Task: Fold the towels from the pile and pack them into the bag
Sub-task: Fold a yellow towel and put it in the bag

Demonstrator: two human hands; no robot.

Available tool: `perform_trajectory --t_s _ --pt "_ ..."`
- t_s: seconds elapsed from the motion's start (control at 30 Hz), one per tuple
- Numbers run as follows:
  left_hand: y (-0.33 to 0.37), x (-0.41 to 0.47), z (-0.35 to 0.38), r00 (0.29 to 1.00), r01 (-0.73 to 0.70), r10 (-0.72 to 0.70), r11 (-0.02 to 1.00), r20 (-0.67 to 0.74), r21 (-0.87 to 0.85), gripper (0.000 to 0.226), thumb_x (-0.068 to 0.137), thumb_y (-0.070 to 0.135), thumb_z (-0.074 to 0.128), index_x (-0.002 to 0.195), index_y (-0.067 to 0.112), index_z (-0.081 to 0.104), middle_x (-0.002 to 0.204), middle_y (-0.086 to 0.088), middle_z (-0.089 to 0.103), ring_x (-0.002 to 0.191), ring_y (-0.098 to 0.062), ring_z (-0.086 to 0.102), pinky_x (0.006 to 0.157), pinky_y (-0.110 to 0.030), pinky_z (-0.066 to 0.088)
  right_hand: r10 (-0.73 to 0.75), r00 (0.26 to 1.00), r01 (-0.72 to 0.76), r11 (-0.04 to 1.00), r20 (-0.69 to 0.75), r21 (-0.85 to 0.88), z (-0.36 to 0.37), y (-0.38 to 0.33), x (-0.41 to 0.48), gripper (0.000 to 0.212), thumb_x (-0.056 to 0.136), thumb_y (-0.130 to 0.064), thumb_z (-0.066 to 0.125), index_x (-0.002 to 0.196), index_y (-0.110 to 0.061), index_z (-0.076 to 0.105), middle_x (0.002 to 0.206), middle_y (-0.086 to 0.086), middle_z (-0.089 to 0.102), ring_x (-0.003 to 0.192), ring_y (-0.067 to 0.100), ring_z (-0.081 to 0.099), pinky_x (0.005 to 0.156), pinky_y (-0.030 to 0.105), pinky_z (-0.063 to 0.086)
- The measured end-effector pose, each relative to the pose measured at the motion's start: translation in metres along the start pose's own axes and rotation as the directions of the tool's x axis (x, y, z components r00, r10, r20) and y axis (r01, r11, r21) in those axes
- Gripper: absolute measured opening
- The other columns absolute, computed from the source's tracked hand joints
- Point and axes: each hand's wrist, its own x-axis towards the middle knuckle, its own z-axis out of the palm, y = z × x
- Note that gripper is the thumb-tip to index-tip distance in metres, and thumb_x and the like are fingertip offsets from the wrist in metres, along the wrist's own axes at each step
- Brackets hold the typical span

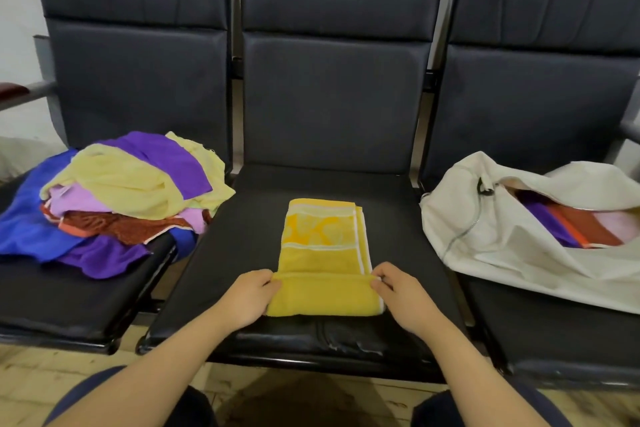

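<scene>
Yellow towel (322, 260) lies lengthwise on the middle seat (242, 246), low centre of the frame, its near end folded over. Both forearms reach up from the bottom edge. The left hand (247, 298) pinches the fold's left corner, and the right hand (403, 295) pinches its right corner. The towel pile (114, 198) sits at left, and the white bag (512, 236) at right lies open with folded towels inside.

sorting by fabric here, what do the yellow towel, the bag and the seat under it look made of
Yellow towel: likely cotton terry, matte, nubby pile with a woven border band. Bag: off-white cloth, perhaps canvas or thin synthetic; it creases sharply. Seat: black leather or imitation leather, smooth with slight sheen, wrinkled at the front edge.
</scene>
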Motion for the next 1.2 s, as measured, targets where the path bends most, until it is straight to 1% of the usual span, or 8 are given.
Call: perform_trajectory --t_s 0.23,0.3,0.4,0.57,0.67,0.87,1.0,1.2 --pt "-0.001 0.015 0.011 0.992 0.034 0.009 0.945 -0.130 0.325 0.020 0.085 0.024 0.064 0.076 0.018 0.046 0.081 0.004 0.047 0.070 -0.012 0.050 0.058 -0.023 0.037 0.035 0.999 -0.033 0.954 0.001 -0.299 0.015 0.001 0.018 0.009 0.093 -0.022 0.056 0.099 -0.017 0.051 0.078 -0.007 0.046 0.063 0.010 0.047 0.060 0.027 0.042" --pt "-0.001 0.015 0.011 0.965 -0.132 0.214 0.894 -0.151 0.428 0.021 0.079 0.016 0.068 0.093 0.019 0.053 0.099 0.005 0.046 0.082 -0.013 0.051 0.069 -0.024 0.044 -0.058 0.997 0.035 0.922 -0.048 -0.385 0.015 -0.003 0.018 0.014 0.089 -0.017 0.060 0.101 -0.019 0.052 0.094 -0.008 0.042 0.073 0.010 0.048 0.061 0.023 0.041" --pt "-0.004 0.016 0.010 0.844 -0.499 0.529 0.710 0.092 0.496 0.024 0.084 0.005 0.058 0.102 0.018 0.068 0.106 0.002 0.058 0.094 -0.017 0.057 0.082 -0.035 0.050 -0.204 0.976 0.217 0.934 0.074 -0.284 0.012 -0.007 0.013 0.013 0.091 -0.012 0.056 0.099 -0.020 0.063 0.100 -0.013 0.048 0.084 0.003 0.048 0.075 0.020 0.043" --pt "-0.020 0.007 -0.007 0.907 -0.407 0.284 0.780 0.311 0.475 0.062 0.086 0.060 0.045 0.143 0.037 0.040 0.140 0.028 0.033 0.131 0.007 0.029 0.113 -0.023 0.027 -0.092 0.947 0.148 0.975 0.307 -0.165 0.002 0.001 0.004 0.042 0.086 -0.043 0.068 0.124 -0.031 0.054 0.122 -0.019 0.050 0.110 0.001 0.048 0.094 0.020 0.041" --pt "-0.025 0.002 -0.011 0.934 -0.340 0.238 0.823 0.267 0.456 0.055 0.095 0.045 0.050 0.146 0.038 0.031 0.146 0.023 0.031 0.137 0.001 0.029 0.114 -0.024 0.026 -0.131 0.972 0.145 0.987 0.195 -0.062 0.007 0.009 0.001 0.023 0.095 -0.021 0.058 0.117 -0.028 0.060 0.115 -0.011 0.062 0.104 0.011 0.058 0.092 0.028 0.048" --pt "-0.011 -0.006 0.000 0.971 -0.235 0.238 0.962 -0.008 0.139 0.009 0.098 0.028 0.050 0.101 0.035 0.046 0.085 0.007 0.059 0.075 -0.004 0.057 0.063 -0.018 0.042 -0.031 0.999 0.024 0.988 0.044 0.151 0.006 0.003 -0.001 0.017 0.097 -0.014 0.047 0.091 -0.028 0.056 0.089 0.013 0.060 0.072 0.015 0.048 0.065 0.027 0.038" --pt "-0.004 -0.002 0.003 0.981 -0.165 0.157 0.984 -0.116 -0.062 0.011 0.097 0.031 0.051 0.093 0.023 0.056 0.083 0.005 0.062 0.076 -0.004 0.058 0.063 -0.015 0.042 0.060 0.998 -0.066 0.977 0.033 0.204 0.009 0.003 0.003 0.014 0.098 -0.016 0.046 0.087 -0.012 0.054 0.078 0.004 0.051 0.071 0.013 0.043 0.062 0.027 0.034" --pt "-0.006 0.015 0.011 0.970 -0.009 0.027 0.997 -0.241 0.074 0.036 0.095 0.040 0.053 0.077 0.009 0.057 0.068 -0.002 0.055 0.065 -0.014 0.052 0.058 -0.027 0.037 0.121 0.991 -0.115 0.987 -0.053 0.111 0.016 0.002 0.015 0.028 0.098 -0.027 0.050 0.076 -0.012 0.041 0.069 -0.001 0.042 0.063 0.012 0.038 0.055 0.025 0.029"
